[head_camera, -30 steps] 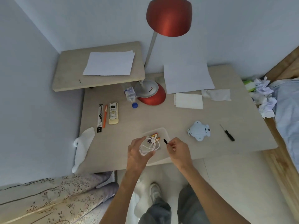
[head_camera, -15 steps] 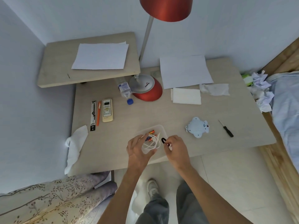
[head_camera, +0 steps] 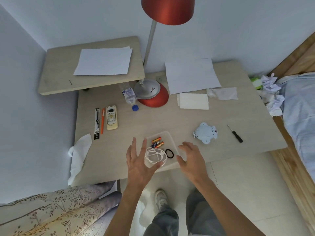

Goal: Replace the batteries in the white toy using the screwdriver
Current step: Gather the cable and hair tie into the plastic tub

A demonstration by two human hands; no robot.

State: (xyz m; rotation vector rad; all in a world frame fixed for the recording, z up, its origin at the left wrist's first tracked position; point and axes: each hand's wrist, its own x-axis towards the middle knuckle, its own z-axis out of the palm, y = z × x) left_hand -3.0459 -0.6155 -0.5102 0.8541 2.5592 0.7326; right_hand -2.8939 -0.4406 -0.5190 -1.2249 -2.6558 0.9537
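Flanking tray (head_camera: 167, 134), both hands' grip wide, empty, white toy (head_camera: 205, 133) rightward, apart

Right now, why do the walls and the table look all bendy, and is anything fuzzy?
Head view: the wide-angle lens curves the table edges and walls, stretching the corners. Light is soft and even, with faint shadows. The batteries and white toy look fairly sharp; the left hand and right hand look slightly soft.

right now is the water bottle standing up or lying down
Lying down. The water bottle rests on its side on the table, blue cap pointing toward the near edge, its body beside the lamp base.
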